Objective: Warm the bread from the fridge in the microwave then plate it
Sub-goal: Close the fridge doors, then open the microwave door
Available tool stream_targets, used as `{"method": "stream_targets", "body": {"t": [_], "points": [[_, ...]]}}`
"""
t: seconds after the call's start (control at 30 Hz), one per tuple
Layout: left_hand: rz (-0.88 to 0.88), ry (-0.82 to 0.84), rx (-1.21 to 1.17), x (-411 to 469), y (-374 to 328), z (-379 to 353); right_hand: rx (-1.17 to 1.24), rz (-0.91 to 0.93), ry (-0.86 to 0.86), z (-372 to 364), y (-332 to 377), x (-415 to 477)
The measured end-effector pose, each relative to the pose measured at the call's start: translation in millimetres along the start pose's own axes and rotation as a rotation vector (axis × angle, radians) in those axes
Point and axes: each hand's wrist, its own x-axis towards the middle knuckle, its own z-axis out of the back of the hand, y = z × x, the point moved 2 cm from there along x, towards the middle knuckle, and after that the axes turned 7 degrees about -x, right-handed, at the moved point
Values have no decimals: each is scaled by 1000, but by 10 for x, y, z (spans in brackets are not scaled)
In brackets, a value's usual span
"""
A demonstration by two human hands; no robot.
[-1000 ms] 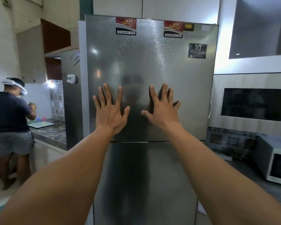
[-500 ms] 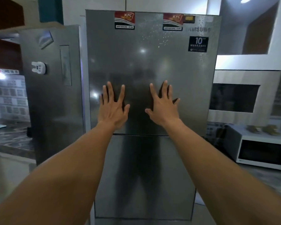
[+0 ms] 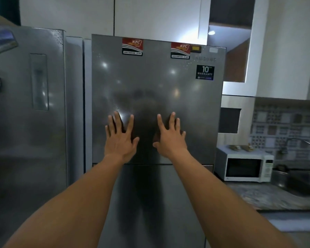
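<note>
Left hand (image 3: 121,140) and right hand (image 3: 170,138) — fingers spread, palms toward the closed fridge (image 3: 156,97) upper door — microwave (image 3: 247,167) on the counter (image 3: 268,196) at right.

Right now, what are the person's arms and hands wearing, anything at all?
Nothing that shows. The left hand and right hand are bare: no gloves, rings, watch or bands. Both forearms are uncovered down to the picture's bottom edge, with no sleeve in view.

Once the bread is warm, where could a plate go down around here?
The marbled counter has a bare patch in front of the white microwave, between the fridge and the sink. Beside the microwave it is crowded: a metal pot stands there. Small items sit on the microwave's top.
</note>
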Motion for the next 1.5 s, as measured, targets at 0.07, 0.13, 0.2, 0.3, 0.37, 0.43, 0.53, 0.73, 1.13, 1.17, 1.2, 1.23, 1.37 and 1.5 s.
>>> {"method": "stream_targets", "body": {"t": [0.07,0.13,0.2,0.3,0.37,0.43,0.53,0.73,1.13,1.17,1.2,1.23,1.37,1.5], "points": [[-15,-14,-15,-4,24,-27,-8,-11,-9,-34,-13,-4],[-32,-24,-22,-7,60,-51,-20,-14,-24,-72,-13,-5],[-41,-37,-25,-13,90,-59,-23,-20,-44,-93,-2,-6],[-24,-56,-33,-43,51,-48,-62,-27,-53,-78,-5,-56],[12,-53,-75,-57,-66,-21,-89,-33,-27,-54,-33,-136],[51,-45,-131,-70,-211,2,-91,-55,10,-40,-88,-243],[33,-32,-152,-95,-483,14,-74,-143,75,14,-289,-434],[-287,-33,-241,-185,-1296,4,-51,-310,71,417,-944,-831],[-567,92,-537,-410,-3064,-413,-181,-589,121,987,-2537,-1719],[-583,103,-551,-439,-3207,-469,-188,-613,124,1000,-2688,-1781],[-597,113,-559,-463,-3352,-534,-197,-632,128,1010,-2835,-1840],[-609,122,-560,-486,-3500,-605,-208,-647,133,1018,-2981,-1894],[-644,161,-493,-500,-4172,-916,-272,-668,142,1077,-3613,-2041],[-654,183,-488,-437,-4903,-1162,-321,-688,166,1165,-4351,-2082]]}}
